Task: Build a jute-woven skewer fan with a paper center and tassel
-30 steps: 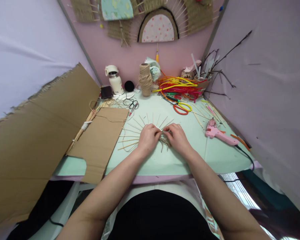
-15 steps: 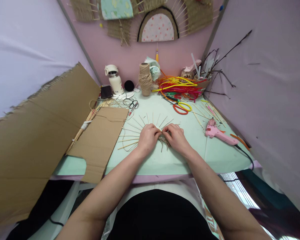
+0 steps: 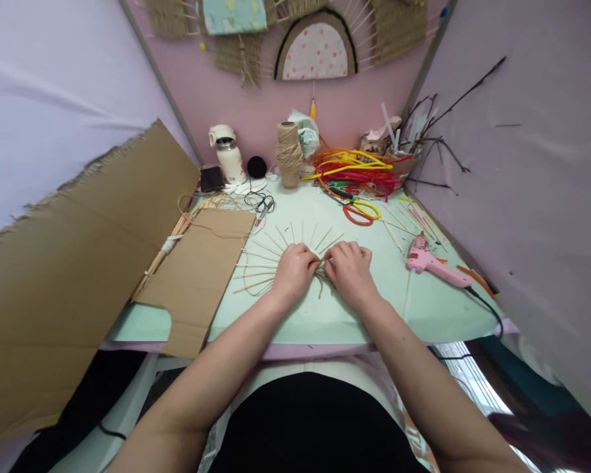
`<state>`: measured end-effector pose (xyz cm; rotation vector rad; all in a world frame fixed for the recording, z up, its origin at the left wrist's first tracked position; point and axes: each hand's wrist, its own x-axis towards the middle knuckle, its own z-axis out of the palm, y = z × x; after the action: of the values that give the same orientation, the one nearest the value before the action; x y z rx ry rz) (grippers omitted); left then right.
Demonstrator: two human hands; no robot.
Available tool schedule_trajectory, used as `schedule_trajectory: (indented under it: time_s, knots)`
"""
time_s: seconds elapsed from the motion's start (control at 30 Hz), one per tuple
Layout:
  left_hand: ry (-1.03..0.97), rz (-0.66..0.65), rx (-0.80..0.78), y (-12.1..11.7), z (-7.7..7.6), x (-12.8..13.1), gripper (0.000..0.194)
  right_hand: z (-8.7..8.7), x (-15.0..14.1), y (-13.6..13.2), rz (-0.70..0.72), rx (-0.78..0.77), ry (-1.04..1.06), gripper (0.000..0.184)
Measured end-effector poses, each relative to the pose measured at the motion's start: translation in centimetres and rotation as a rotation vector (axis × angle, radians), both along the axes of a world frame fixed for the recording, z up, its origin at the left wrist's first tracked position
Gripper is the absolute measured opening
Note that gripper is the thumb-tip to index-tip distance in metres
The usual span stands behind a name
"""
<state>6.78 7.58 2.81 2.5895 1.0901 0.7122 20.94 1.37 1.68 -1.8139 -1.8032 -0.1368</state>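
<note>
Pale thin sticks (image 3: 256, 266) fan out in a half-circle on the table in front of me. My left hand (image 3: 295, 272) is closed in a pinch at the middle of the fan, on what looks like twine. Close beside it, my right hand (image 3: 349, 270) is also pinched, its fingertips almost meeting the left ones. Loose ends of brown twine (image 3: 320, 288) hang out below the fingers. The point where the sticks meet is mostly hidden by both hands.
Cardboard (image 3: 214, 253) and bundled sticks (image 3: 177, 230) lie left. Behind are a bottle (image 3: 230, 161), a twine spool (image 3: 289, 161), coloured pipe cleaners (image 3: 357, 172) and scissors (image 3: 359, 213). A pink glue gun (image 3: 438, 266) with its cord lies right.
My right hand has shifted slightly right, its fingertips a little farther from the left ones. My left hand stays nearly where it was. The whole view has moved slightly.
</note>
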Motion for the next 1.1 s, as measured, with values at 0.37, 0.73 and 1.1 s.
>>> schedule_trajectory:
  time_s: [0.37,0.73,1.1]
  knots:
    - [0.052,-0.012,0.022,-0.11,0.24,-0.04,0.014,0.10,0.75,-0.27,0.012,-0.028,0.197,0.014]
    - [0.080,-0.015,0.037,-0.16,0.29,0.02,0.016,0.23,0.76,-0.16,0.041,-0.085,0.252,0.017]
    - [0.056,-0.005,0.008,-0.17,0.21,0.08,0.015,0.12,0.77,0.09,0.044,-0.101,0.211,0.016]
